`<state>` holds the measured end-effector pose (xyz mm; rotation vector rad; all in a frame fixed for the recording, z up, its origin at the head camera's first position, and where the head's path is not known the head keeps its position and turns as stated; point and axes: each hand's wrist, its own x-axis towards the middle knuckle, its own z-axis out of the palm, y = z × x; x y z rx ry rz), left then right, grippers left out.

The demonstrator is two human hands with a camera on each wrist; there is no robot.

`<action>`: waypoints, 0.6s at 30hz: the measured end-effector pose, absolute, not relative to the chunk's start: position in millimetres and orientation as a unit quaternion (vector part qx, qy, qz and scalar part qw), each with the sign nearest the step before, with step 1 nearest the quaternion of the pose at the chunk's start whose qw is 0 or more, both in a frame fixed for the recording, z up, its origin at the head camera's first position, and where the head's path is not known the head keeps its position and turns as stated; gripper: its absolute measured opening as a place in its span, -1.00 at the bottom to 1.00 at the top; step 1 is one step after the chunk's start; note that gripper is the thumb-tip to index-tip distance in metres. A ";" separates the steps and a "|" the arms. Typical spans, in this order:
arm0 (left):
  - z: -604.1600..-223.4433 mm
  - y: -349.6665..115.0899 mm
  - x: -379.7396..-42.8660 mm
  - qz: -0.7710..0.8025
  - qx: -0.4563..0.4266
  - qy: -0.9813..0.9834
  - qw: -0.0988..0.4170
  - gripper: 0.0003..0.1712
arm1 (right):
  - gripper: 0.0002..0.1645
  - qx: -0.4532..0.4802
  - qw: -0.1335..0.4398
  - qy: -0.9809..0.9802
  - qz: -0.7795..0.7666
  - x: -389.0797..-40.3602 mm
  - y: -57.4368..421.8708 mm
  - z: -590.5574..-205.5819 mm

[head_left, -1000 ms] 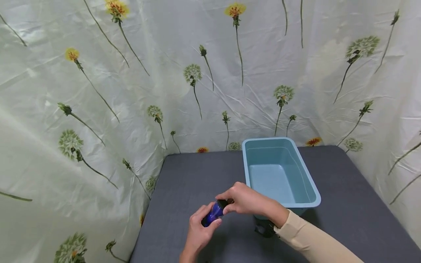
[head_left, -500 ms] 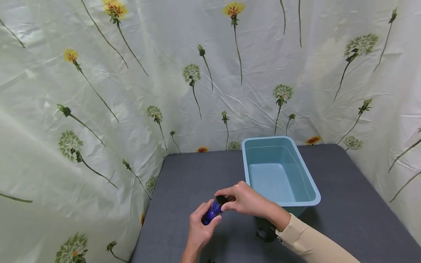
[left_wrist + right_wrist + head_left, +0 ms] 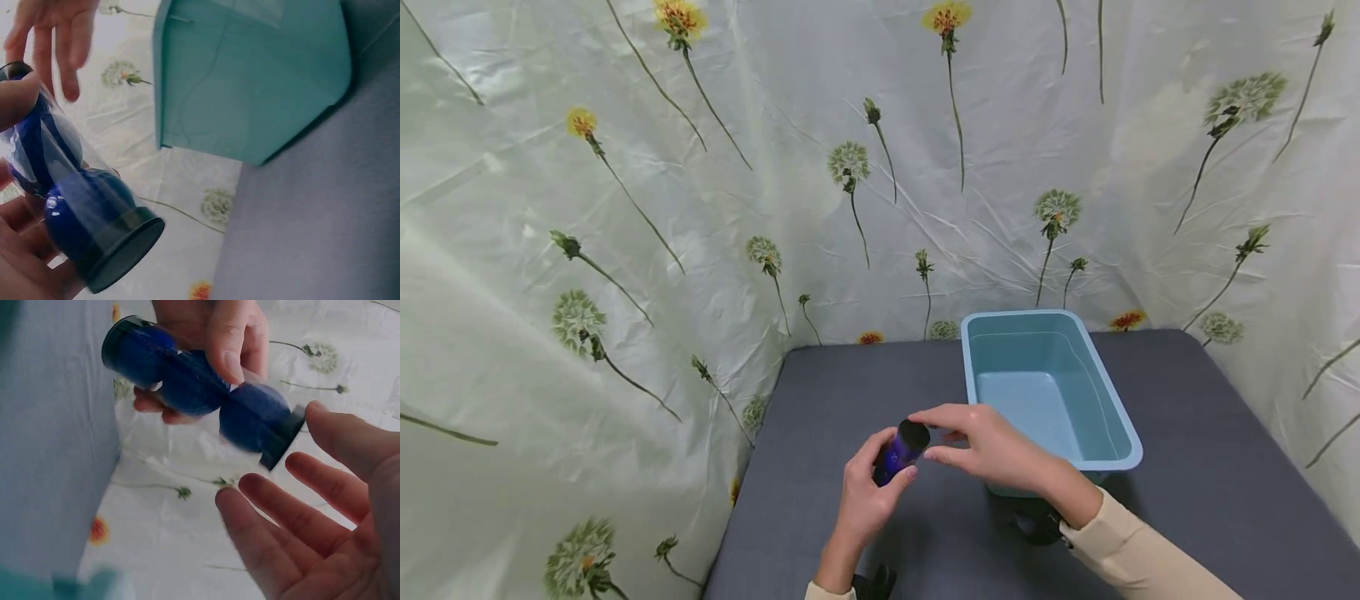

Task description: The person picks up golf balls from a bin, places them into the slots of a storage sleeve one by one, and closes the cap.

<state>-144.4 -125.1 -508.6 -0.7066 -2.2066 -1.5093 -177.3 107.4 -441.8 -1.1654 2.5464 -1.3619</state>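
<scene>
A clear tube [image 3: 901, 454] with three blue balls inside and a dark cap at each end is tilted over the table. My left hand [image 3: 867, 492] grips it around the middle, thumb on one side and fingers on the other, as the right wrist view of the tube [image 3: 194, 384] shows. Beside the upper cap [image 3: 913, 433] is my right hand [image 3: 1000, 446], its fingers spread and thumb tip close to the cap edge. In the left wrist view the tube's lower cap [image 3: 128, 253] faces the camera, and the right hand [image 3: 59, 44] appears behind the far end.
A light blue plastic bin [image 3: 1131, 425] stands on the dark grey table [image 3: 850, 383], behind and under the right forearm. A flower-printed curtain [image 3: 775, 167] hangs around the table's back and sides. Dark wrist cameras sit below both hands.
My right hand has loosened from the cap, spreading its fingers and shifting right. The left hand has raised the tube slightly, so the cap's dark top shows more.
</scene>
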 end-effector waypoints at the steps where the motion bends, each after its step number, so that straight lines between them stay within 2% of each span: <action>1: -500.9 -125.1 -144.7 -0.531 -0.256 -0.784 0.195 -0.39 | -0.41 -0.376 -0.003 0.823 -0.425 -177.2 111.7 -439.8; 5: -486.1 -127.9 -150.8 -0.534 -0.239 -0.788 0.194 -0.42 | -0.39 -0.365 -0.050 0.852 -0.372 -176.1 134.0 -430.8; 12: -514.8 -142.4 -187.0 -0.553 -0.167 -0.797 0.177 -0.45 | -0.41 -0.318 -0.097 0.887 -0.319 -176.7 185.7 -424.1; 18: -524.2 -159.9 -216.8 -0.539 -0.116 -0.819 0.159 -0.44 | -0.43 -0.266 -0.135 0.910 -0.286 -177.5 231.4 -424.1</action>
